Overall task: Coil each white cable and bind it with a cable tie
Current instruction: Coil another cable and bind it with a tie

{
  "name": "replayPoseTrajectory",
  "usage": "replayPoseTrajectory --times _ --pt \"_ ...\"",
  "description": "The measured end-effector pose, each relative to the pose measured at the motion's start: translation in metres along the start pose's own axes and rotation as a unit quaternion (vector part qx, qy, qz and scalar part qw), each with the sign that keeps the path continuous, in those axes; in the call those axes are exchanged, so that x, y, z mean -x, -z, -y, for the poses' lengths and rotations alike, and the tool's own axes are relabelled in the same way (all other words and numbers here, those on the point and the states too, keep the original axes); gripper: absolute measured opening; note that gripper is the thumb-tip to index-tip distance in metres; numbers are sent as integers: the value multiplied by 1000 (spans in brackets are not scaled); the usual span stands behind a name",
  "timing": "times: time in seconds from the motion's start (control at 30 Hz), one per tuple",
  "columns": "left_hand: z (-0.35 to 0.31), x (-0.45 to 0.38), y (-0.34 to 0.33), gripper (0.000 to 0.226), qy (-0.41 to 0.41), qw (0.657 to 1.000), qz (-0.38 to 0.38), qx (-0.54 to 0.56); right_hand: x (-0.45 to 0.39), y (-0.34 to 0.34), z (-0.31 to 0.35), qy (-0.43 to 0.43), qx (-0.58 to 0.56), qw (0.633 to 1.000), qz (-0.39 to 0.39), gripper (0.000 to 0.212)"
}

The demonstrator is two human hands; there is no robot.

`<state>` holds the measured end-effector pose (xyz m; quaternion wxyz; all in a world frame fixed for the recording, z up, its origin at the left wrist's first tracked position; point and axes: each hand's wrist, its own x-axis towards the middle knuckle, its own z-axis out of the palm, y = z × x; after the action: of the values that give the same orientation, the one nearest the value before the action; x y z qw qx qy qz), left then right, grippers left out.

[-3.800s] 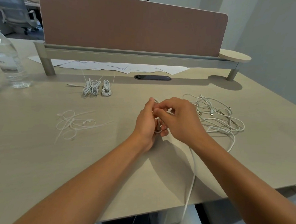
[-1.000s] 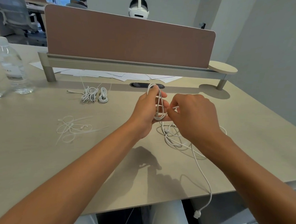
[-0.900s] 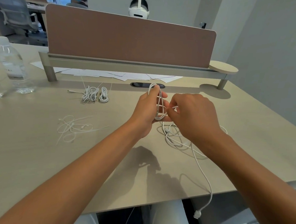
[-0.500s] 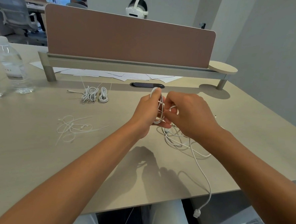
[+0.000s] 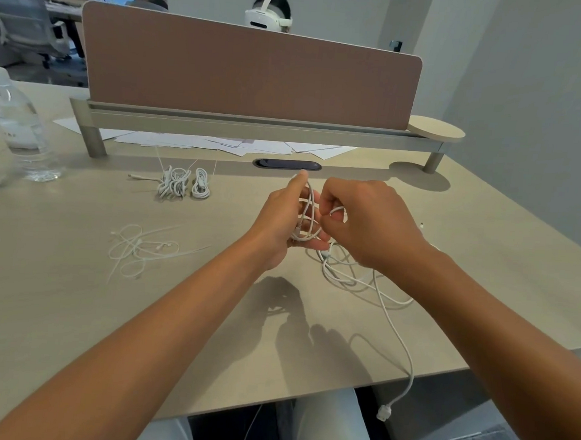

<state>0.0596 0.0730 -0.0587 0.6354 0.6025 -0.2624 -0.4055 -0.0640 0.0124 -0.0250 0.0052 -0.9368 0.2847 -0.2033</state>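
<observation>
Above the middle of the desk, my left hand (image 5: pixel 284 219) holds a small coil of white cable (image 5: pixel 308 217) wound around its fingers. My right hand (image 5: pixel 367 221) pinches the same cable just right of the coil. The loose length of that cable (image 5: pixel 384 307) runs down past my right wrist and over the desk's front edge, its plug (image 5: pixel 385 412) hanging below. More loose white cable (image 5: pixel 340 274) lies under my right hand. Two bound coils (image 5: pixel 184 184) sit at the back left. A heap of white cable ties (image 5: pixel 141 248) lies to the left.
A brown divider panel (image 5: pixel 250 74) on a grey rail crosses the back of the desk, with papers (image 5: pixel 239 145) under it and a dark cable slot (image 5: pixel 287 164). Clear water bottles (image 5: pixel 16 128) stand at the far left. A person in a headset sits behind the divider.
Since a second ago my right hand has come closer to the left and laid another turn on the coil. The hanging plug end has stayed below the desk edge.
</observation>
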Motion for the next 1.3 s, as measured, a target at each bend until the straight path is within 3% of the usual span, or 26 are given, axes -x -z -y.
replayPoseTrajectory --times 0.27,0.4,0.47,0.57,0.67,0.8,0.97,1.1,1.3 --pt "1 4 -3 64 2 1000 21 -12 -4 -8 -2 4 0 1000 -1 10" --pt "4 5 -2 65 5 1000 20 -9 -3 -6 -2 -50 -30 998 6 38" --pt "6 4 0 66 3 1000 18 -2 -3 -6 -4 -94 -66 993 15 41" --pt "8 1 6 64 1 1000 -2 28 -1 -8 -13 -153 -180 972 17 39" --pt "10 -3 12 66 3 997 -7 77 9 -14 -25 -183 -318 928 64 37" --pt "13 -5 15 66 -2 997 -3 79 22 -23 -32 -193 -397 893 89 42" --pt "15 1 9 68 -6 999 31 25 12 -13 -28 -230 -377 896 38 49" --pt "17 4 6 69 -11 998 54 16 4 -4 -18 -202 -288 936 7 50" --pt "18 6 3 69 0 997 72 18 -5 -2 -9 -184 -220 958 -14 49"
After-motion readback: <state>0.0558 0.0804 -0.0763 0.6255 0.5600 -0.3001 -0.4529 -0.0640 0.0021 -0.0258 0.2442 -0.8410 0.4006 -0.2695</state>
